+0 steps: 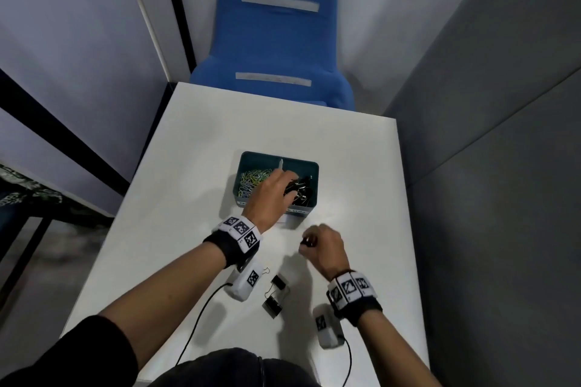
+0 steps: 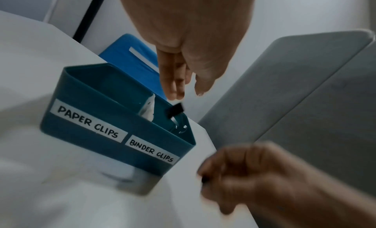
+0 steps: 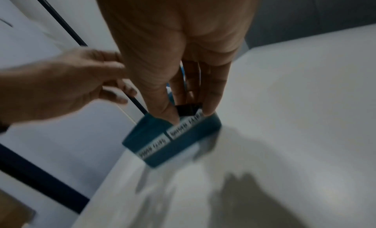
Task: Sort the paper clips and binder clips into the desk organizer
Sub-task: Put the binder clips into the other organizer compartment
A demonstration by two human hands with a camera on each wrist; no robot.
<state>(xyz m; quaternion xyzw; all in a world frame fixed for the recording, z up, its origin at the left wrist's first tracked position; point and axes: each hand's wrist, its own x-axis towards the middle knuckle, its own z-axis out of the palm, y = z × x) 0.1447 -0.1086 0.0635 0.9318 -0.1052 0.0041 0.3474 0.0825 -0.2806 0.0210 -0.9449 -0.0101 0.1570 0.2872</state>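
A teal desk organizer [image 1: 309, 166] stands mid-table, labelled PAPER CLIPS on its left half and BINDER CLIPS on its right [image 2: 114, 117]. Coloured paper clips [image 1: 253, 179] fill the left compartment and black binder clips [image 1: 303, 190] the right. My left hand [image 2: 183, 94] hovers over the right compartment with straight fingers; a black binder clip [image 2: 175, 110] is just under the fingertips, apart from them. My right hand [image 3: 187, 114] pinches another black binder clip [image 3: 186, 110] in front of the organizer [image 3: 173, 138]. Two more binder clips [image 1: 279, 283] [image 1: 272, 305] lie on the table between my wrists.
The white table [image 1: 345, 141] is narrow. A blue chair [image 1: 276, 41] stands behind its far edge and grey partition panels [image 1: 487, 104] close in on the right. A black cable [image 1: 201, 314] trails from my left wrist toward the near edge.
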